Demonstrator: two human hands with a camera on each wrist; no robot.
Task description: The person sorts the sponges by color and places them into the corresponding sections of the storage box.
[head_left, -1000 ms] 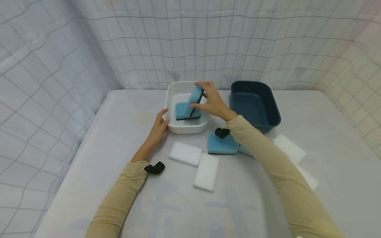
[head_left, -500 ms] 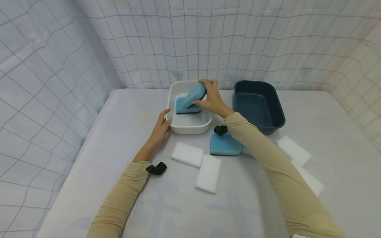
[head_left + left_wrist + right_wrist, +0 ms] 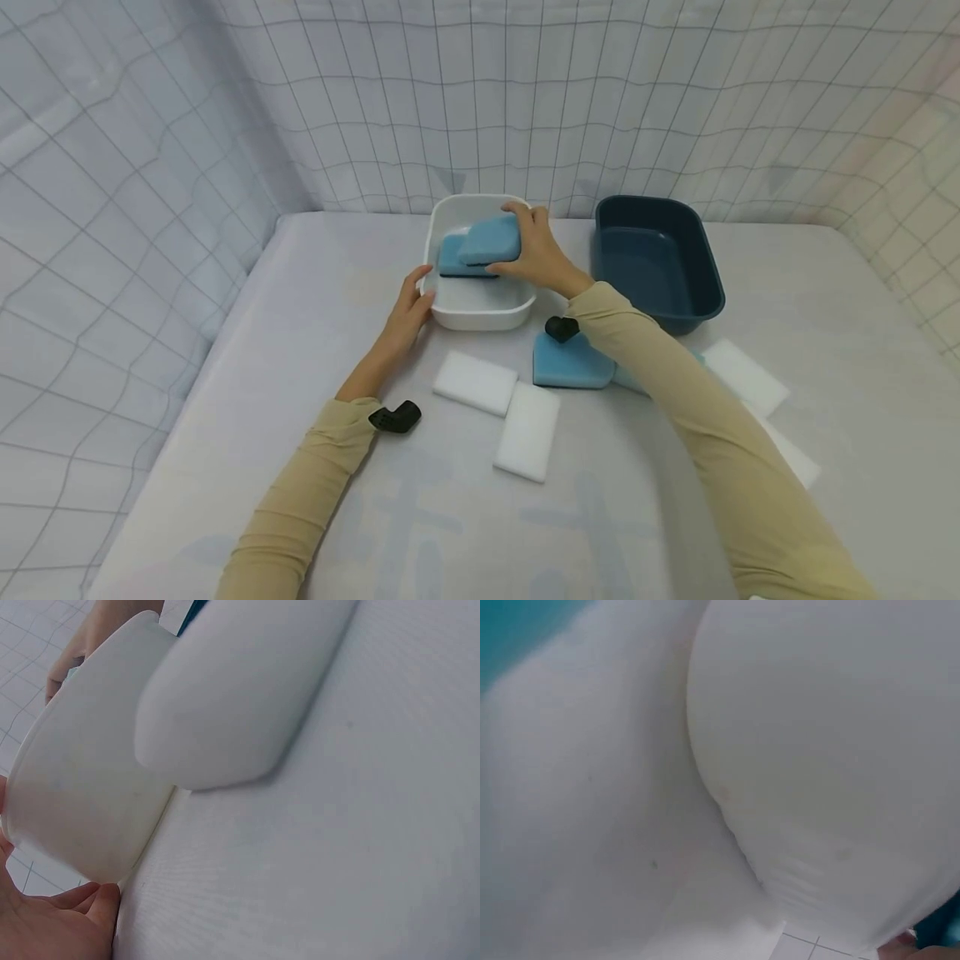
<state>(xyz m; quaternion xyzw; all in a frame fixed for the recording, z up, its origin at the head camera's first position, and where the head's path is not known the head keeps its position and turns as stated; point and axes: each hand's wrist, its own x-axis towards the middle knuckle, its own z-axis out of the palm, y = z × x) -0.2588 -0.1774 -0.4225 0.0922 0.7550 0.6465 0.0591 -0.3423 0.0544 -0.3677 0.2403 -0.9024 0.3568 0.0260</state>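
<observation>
In the head view my right hand point(image 3: 542, 257) pinches a blue sponge point(image 3: 487, 240) over the white basin point(image 3: 480, 319). The sponge's dark underside edge just shows. Beneath it, a second blue sponge point(image 3: 450, 257) with a dark scouring layer lies in the basin, partly covered. My left hand point(image 3: 405, 318) rests against the basin's left side, its fingertips at the rim. The left wrist view shows this left hand point(image 3: 64, 919) touching the outer wall of the basin point(image 3: 94, 765). Up close, the right wrist view shows the basin's wall point(image 3: 832, 750) and part of my right hand point(image 3: 911, 951).
A dark blue basin point(image 3: 660, 271) stands to the right. Blue sponges point(image 3: 573, 362) lie in front, one partly under my right forearm. White foam pads point(image 3: 475, 382) lie in the middle and others point(image 3: 746, 377) at right. A gridded curtain point(image 3: 495, 100) hangs behind.
The sponge in my right hand has turned from nearly upright to almost flat above the other one. The lower sponge has shifted towards the basin's back. My left hand stays at the rim.
</observation>
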